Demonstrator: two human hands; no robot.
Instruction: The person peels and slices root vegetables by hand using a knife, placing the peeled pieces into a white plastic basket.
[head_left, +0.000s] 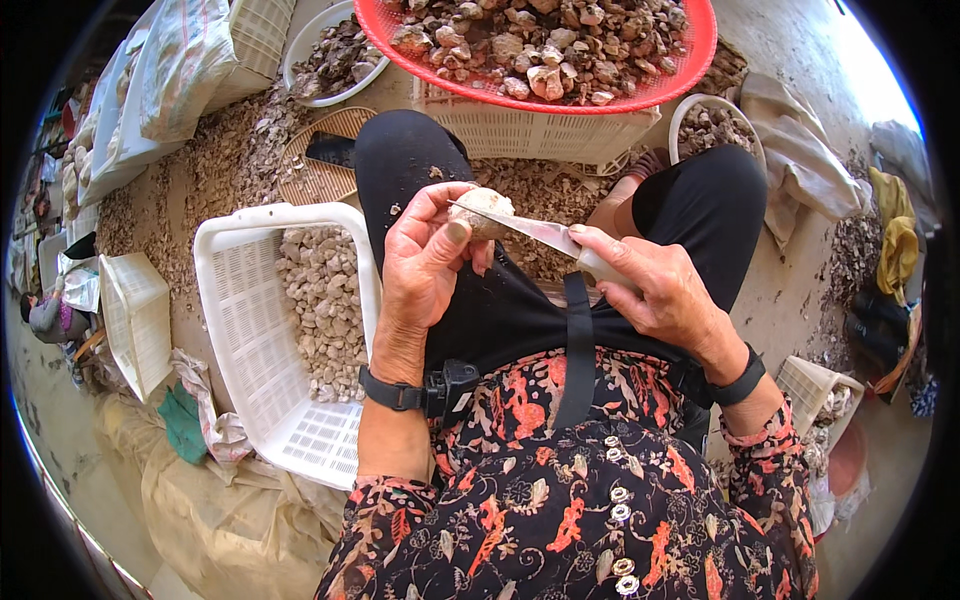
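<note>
Between the thumb and fingers of my left hand (431, 259) is a pale, rounded, rough lump (491, 204), a tuber or mushroom; I cannot tell which. My right hand (652, 285) grips the light handle of a knife (544, 231). Its blade points left and lies across the lump's near face, with the tip close to my left thumb. Both hands are above my lap, between my knees. Left of my left forearm, a white plastic basket (281, 217) leans on its side and holds many small pale lumps (326, 307).
Ahead, a red plastic sieve basket (540, 105) heaped with brown lumps rests on a white crate (532, 131). White tubs (330, 99) (761, 142) flank it. A phone-like dark object (330, 148) lies on a woven tray (296, 180). Peelings (217, 165) litter the floor. Another person (56, 319) is far left.
</note>
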